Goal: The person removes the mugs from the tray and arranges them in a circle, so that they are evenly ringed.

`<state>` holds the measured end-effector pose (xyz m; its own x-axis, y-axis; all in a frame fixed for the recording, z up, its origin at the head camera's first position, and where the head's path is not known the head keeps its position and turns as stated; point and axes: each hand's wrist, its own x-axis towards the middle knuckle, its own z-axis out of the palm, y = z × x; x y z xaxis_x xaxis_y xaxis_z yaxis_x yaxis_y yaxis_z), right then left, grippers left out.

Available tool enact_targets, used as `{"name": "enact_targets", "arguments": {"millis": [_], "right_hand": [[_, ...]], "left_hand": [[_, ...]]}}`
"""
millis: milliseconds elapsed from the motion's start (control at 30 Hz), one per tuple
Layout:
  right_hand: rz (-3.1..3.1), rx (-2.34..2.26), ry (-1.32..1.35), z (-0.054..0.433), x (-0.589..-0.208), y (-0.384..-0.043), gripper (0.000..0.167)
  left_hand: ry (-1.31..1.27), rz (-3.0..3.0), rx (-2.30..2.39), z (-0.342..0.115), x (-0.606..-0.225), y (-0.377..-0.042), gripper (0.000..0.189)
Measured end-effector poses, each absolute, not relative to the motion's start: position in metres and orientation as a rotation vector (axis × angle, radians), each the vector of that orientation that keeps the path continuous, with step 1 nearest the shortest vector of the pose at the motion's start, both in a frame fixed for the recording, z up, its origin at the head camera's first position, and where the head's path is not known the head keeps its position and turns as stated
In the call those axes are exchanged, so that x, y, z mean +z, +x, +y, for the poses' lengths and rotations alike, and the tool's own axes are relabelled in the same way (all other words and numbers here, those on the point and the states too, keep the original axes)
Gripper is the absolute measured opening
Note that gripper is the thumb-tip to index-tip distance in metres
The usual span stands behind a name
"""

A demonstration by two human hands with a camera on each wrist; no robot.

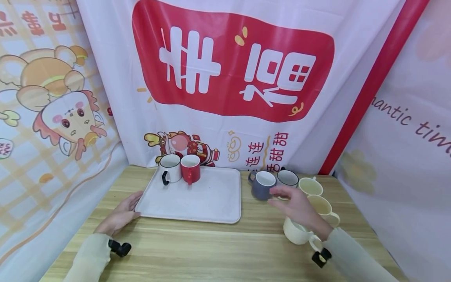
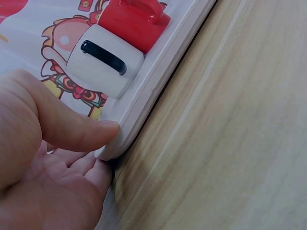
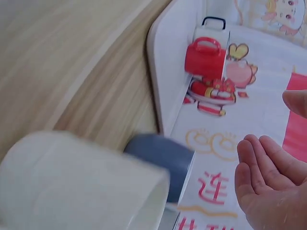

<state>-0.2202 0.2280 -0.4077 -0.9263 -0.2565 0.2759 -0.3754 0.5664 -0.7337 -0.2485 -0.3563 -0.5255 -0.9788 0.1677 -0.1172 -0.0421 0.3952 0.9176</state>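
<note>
A white tray carries a white ribbed mug with a black handle and a red mug near its back left corner. My left hand pinches the tray's left front corner. In the left wrist view the thumb lies on the rim, with the other fingers against the side and underneath. My right hand hovers over the mugs at the right, its fingers extended and holding nothing. Its fingertips are close to a dark blue-grey mug; in the right wrist view the hand is apart from it.
Behind the right hand stand a dark-rimmed mug and a pale yellow mug. Another yellowish mug and a cream mug stand nearer the front. A printed cloth hangs along the table's back edge.
</note>
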Motion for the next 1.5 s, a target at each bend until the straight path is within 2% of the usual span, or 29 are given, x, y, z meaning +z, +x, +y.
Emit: {"name": "enact_targets", "arguments": {"millis": [400,833,1000,1200,1500], "right_hand": [[-2.700,1.422,0.627,0.121,-0.414,-0.257,0.039],[-2.704,1.565,0.676,0.024,-0.440,-0.301,0.044],[-2.699,1.636,0.609,-0.006,-0.455,-0.318,0.046],[-2.653,1.781,0.375,-0.033,-0.476,-0.333,0.050],[-2.611,1.887,0.185,-0.054,-0.495,-0.344,0.046]], "left_hand": [[0.106,2.449,1.630,-0.357,-0.525,-0.250,0.090],[0.118,2.461,1.630,-0.358,-0.524,-0.250,0.089],[0.123,2.456,1.644,-0.359,-0.524,-0.248,0.089],[0.153,2.462,1.655,-0.357,-0.524,-0.249,0.089],[0.140,2.456,1.647,-0.357,-0.525,-0.247,0.088]]}}
